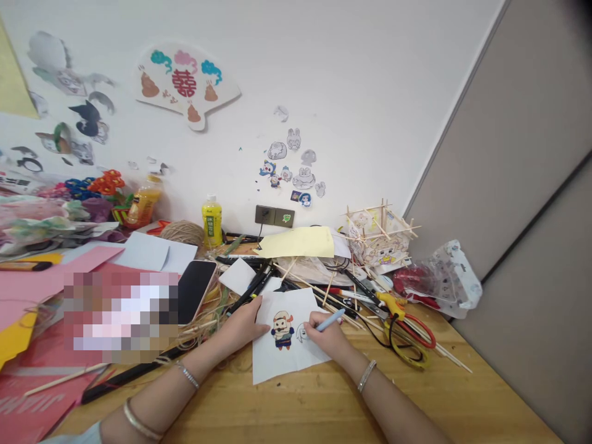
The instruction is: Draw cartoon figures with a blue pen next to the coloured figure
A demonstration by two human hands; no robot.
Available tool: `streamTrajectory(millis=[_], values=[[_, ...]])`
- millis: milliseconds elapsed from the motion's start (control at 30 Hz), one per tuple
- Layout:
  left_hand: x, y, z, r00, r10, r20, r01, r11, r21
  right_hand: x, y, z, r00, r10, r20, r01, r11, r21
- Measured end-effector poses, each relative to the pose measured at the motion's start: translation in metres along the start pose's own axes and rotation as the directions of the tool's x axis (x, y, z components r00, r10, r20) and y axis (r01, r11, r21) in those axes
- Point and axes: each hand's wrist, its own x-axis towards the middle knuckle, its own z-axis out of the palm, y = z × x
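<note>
Steadying of the paper (296,359) on the table (222,407) was done by the left hand (250,320), finger closure indiscernible; blue pen (331,320) was pinched in the right hand (320,332); skewed lines were judged possible, were the paper loosely held and shifted

L arm (160,394) comes in from lower L, bare past the sleeve (81,433) at the frame edge, angled up & inward; wrist approx in line w/ forearm. L hand (247,319) is low & spread, thumb out to the R, apart from the index; other fingers mostly hidden. R arm (393,407), bare too, slants up-L from bottom R. R hand (326,338) is curled in a writing-type pinch, fingertips pointing L. Hands are near each other, w/ a gap btwn.
</note>
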Motion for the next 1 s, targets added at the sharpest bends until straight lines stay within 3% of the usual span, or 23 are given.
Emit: streamTrajectory(millis=[1000], values=[[-0.0017, 0.0012, -0.0016, 0.999, 0.025, 0.028, -0.027, 0.998, 0.052, -0.0001, 0.0055, 0.0028, 1.0, 0.021, -0.005, -0.021, 0.999, 0.046]])
